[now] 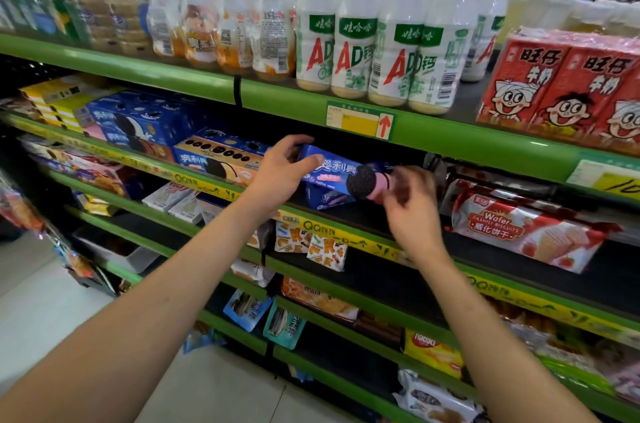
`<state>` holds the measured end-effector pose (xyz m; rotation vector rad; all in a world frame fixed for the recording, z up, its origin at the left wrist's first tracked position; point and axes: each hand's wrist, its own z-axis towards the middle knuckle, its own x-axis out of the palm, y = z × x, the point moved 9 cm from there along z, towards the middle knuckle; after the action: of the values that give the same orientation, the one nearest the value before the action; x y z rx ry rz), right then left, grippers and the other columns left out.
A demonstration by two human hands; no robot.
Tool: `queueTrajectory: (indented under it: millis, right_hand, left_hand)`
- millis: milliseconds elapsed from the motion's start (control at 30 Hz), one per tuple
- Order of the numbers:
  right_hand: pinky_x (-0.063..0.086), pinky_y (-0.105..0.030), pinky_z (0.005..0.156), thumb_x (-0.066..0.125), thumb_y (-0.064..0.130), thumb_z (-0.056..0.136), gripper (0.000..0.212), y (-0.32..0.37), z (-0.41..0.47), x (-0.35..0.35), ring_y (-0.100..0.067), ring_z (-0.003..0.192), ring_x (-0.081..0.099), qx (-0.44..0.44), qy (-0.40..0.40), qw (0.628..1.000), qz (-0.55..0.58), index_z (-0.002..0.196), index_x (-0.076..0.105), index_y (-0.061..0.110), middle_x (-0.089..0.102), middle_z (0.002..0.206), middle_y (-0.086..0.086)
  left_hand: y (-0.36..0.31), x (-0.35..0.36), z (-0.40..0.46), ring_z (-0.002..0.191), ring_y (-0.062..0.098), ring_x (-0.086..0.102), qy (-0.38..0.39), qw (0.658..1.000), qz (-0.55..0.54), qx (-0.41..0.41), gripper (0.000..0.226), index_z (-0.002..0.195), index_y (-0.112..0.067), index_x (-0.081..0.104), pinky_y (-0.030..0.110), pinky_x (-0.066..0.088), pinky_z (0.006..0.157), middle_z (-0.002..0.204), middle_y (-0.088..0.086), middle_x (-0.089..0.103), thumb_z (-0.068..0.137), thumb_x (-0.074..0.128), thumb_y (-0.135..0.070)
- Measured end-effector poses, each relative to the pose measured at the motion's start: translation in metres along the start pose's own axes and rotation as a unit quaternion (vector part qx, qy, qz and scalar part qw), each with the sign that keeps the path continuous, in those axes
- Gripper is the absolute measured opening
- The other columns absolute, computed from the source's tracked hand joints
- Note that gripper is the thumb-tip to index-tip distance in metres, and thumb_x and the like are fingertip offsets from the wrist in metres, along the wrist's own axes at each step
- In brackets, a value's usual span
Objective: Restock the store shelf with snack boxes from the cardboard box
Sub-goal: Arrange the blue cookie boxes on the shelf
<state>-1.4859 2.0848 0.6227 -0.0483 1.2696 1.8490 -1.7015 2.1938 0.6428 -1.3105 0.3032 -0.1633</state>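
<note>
On the second shelf down, near its front lip, I see the blue cookie box (332, 173) lying tilted, a flat cardboard carton with glossy print, white lettering and a picture of a dark round sandwich cookie with pink filling at its right end. It rests on another blue box (325, 198) of the same kind lying beneath it. My left hand (282, 171) grips the top box's left end, thumb across the front face and fingers curled over the top edge, the bare forearm reaching up from lower left. My right hand (412, 204) sits at the box's right end, just by the printed cookie; it is motion-blurred, fingers bent toward the carton, and I cannot tell whether it actually holds it. To the left along the same shelf sit more blue cookie cartons (221, 156), stacked flat, with smooth shiny faces. To the right lies a soft, crinkled wafer biscuit packet (519, 228) in red and white film. The green metal shelf (346, 235) has a yellow printed strip along its edge. On the shelf above stand white plastic milk-drink bottles (374, 42) with green and red labels, shrink-wrapped in groups, and red milk cartons (568, 87) bearing a cartoon face.
</note>
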Motion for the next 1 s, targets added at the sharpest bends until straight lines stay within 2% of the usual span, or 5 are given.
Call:
queueTrajectory:
  millis: [300, 500, 767, 867, 1000]
  right_hand:
    - [0.037, -0.042, 0.107, 0.049, 0.033, 0.1, 0.048, -0.057, 0.052, -0.013, -0.04, 0.131, 0.044, 0.165, 0.044, 0.982, -0.074, 0.142, 0.042, 0.012, 0.048, 0.142, -0.023]
    - [0.031, -0.04, 0.112, 0.036, 0.058, 0.1, 0.063, -0.073, 0.073, 0.021, -0.037, 0.138, 0.04, 0.248, 0.095, 0.964, -0.001, 0.146, 0.046, 0.015, 0.043, 0.151, -0.019]
    - [0.03, -0.041, 0.116, 0.035, 0.065, 0.097, 0.069, -0.098, 0.089, 0.037, -0.032, 0.141, 0.037, 0.311, 0.062, 0.945, 0.076, 0.148, 0.043, 0.021, 0.038, 0.156, -0.01]
    - [0.033, -0.042, 0.114, 0.042, 0.069, 0.092, 0.073, -0.106, 0.086, 0.046, -0.028, 0.138, 0.042, 0.344, 0.055, 0.927, 0.142, 0.147, 0.046, 0.021, 0.043, 0.153, -0.008]
    - [0.04, -0.038, 0.108, 0.045, 0.063, 0.095, 0.067, -0.104, 0.085, 0.062, -0.028, 0.13, 0.051, 0.346, 0.07, 0.919, 0.175, 0.138, 0.055, 0.013, 0.053, 0.144, -0.012]
  left_hand:
    - [0.021, -0.007, 0.001, 0.106, 0.014, 0.064, -0.072, 0.993, -0.091, 0.034, 0.021, 0.115, -0.029, 0.055, 0.03, 0.054, 0.085, 0.116, 0.006, 0.062, 0.095, 0.064, -0.026]
    - [0.025, 0.008, 0.014, 0.111, 0.012, 0.053, -0.059, 0.996, 0.064, 0.033, 0.03, 0.122, -0.027, 0.043, 0.025, 0.04, 0.096, 0.121, -0.002, 0.055, 0.097, 0.06, -0.031]
    - [0.039, 0.012, 0.017, 0.086, -0.024, 0.049, -0.018, 0.996, 0.079, -0.024, 0.057, 0.148, -0.033, 0.03, -0.002, 0.042, 0.061, 0.118, -0.022, 0.049, 0.099, 0.058, -0.032]
    - [0.044, 0.018, 0.015, 0.08, -0.017, 0.059, -0.006, 0.995, 0.085, -0.049, 0.068, 0.155, -0.039, 0.009, 0.007, 0.051, 0.065, 0.133, -0.012, 0.048, 0.101, 0.052, -0.034]
    - [0.046, 0.025, 0.016, 0.12, 0.015, 0.056, -0.005, 0.996, 0.065, -0.054, 0.085, 0.155, -0.038, -0.003, 0.014, 0.052, 0.08, 0.151, 0.001, 0.042, 0.099, 0.057, -0.016]
